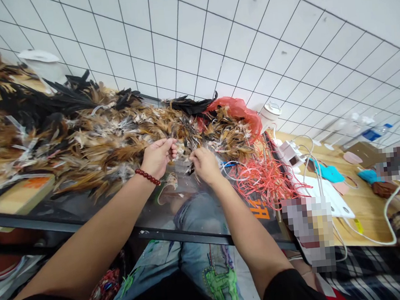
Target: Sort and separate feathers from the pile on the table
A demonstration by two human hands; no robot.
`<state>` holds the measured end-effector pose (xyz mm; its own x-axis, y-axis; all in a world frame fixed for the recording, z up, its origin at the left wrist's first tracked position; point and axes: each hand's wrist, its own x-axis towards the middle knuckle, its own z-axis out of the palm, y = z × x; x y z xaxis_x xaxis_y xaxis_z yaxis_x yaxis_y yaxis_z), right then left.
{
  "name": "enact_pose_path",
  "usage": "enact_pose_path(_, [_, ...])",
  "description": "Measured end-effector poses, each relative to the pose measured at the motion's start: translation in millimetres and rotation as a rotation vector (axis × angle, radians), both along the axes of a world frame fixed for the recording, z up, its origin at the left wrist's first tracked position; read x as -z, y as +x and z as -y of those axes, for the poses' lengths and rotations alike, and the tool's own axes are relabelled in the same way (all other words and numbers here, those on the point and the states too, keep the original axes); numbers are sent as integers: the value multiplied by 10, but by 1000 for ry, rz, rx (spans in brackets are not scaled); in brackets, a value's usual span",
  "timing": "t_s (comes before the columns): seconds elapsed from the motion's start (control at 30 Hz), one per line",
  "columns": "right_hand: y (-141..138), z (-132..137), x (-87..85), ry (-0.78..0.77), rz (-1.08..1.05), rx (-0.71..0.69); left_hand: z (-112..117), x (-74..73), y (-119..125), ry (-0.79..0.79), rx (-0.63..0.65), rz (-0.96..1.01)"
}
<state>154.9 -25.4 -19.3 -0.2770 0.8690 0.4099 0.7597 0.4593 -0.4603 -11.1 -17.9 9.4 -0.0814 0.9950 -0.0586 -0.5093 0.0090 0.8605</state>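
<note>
My left hand (159, 160), with a red bead bracelet (147, 177) on its wrist, is closed with thumb and forefinger pinched. What lies in that pinch is too small to make out. A short way to the right, my right hand (205, 165) is pinched too, on what looks like a small dark feather (190, 170). Both hands are at the near edge of a long heap of brown, white and grey feathers (105, 146). Beyond it lie long black feathers (59, 99). Right of my right hand is a tangle of red string (261, 175).
A red plastic bag (236, 109) stands behind the feathers, near a white lidded container (272, 111). White chargers and cables (291, 153) lie to the right. A person in a plaid garment (374, 265) sits there. The black table edge (105, 228) runs above my knees.
</note>
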Motion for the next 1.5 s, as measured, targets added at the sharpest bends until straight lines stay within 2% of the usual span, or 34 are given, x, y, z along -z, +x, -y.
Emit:
enact_pose_path(0.13, [6, -98, 5, -156, -611, 74, -6, 1, -10, -6, 4, 13])
enact_pose_path(0.23, [7, -139, -32, -252, -951, 59, -5, -6, -14, -12, 7, 24])
enact_pose_path(0.37, [29, -120, -129, -433, -1236, 49, 6, -23, -8, -19, 10, 19])
enact_pose_path(0.47, [31, -81, -175, -605, -1339, -26, 11, -25, -7, -18, 19, 18])
enact_pose_path(0.57, [8, -57, -154, -680, -1277, -98, 11, -10, -14, -15, 21, 25])
enact_pose_path(0.67, [0, -62, -98, -604, -1022, -65, 10, 11, -23, -16, 30, 31])
enact_pose_path(0.7, [9, -68, -83, -524, -895, -38, 10, 15, -24, -24, 34, 30])
enact_pose_path(0.8, [74, -81, -61, -60, -617, 144, 14, 19, -24, -46, 22, 33])
enact_pose_path(0.87, [119, -79, -53, 99, -486, 192, 18, 18, -22, -53, 14, 30])
enact_pose_path(1.03, [68, -31, 25, 47, -151, 77, 18, 42, -7, -43, 15, 13])
enact_pose_path(1.2, [-111, 46, 85, 43, 86, 48, 22, 66, 18, -15, 17, -23])
enact_pose_path(1.37, [-111, 73, 0, -5, -16, 30, 18, 83, 27, 5, 15, -46])
enact_pose_path(1.5, [-82, 65, -37, -105, -212, -82, -6, 102, 42, 17, -66, -125])
